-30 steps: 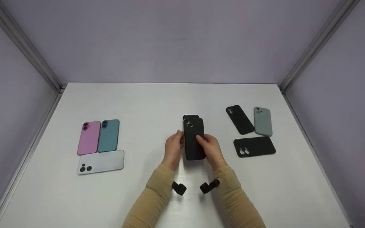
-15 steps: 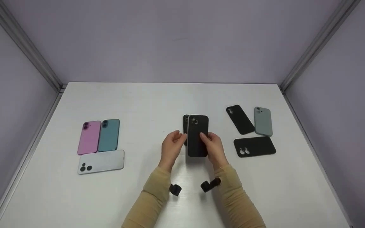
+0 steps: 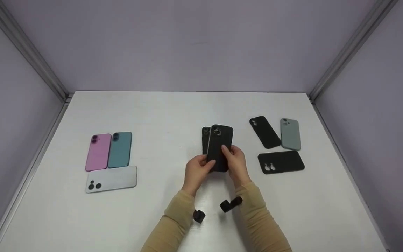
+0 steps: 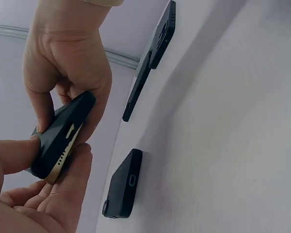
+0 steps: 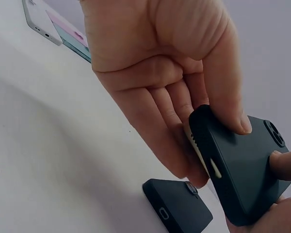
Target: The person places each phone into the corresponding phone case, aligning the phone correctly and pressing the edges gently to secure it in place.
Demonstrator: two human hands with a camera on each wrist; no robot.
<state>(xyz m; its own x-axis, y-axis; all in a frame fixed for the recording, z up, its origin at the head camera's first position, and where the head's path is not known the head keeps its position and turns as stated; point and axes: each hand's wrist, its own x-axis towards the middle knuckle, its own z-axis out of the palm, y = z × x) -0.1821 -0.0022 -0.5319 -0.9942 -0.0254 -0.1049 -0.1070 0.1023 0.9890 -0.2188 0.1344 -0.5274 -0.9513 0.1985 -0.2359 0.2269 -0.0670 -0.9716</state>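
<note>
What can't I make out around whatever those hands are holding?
Front of the held black case: head view, turned away from the camera.
Most of the gold-edged phone: left wrist view, behind that case and the fingers.
Lower part of the second black case: head view, covered by the held black case and the left hand.
Part of that second black case: right wrist view, cut off by the bottom edge.

Creased tan sleeves [image 3: 262, 224] — a black camera [image 3: 198, 216] per wrist.
</note>
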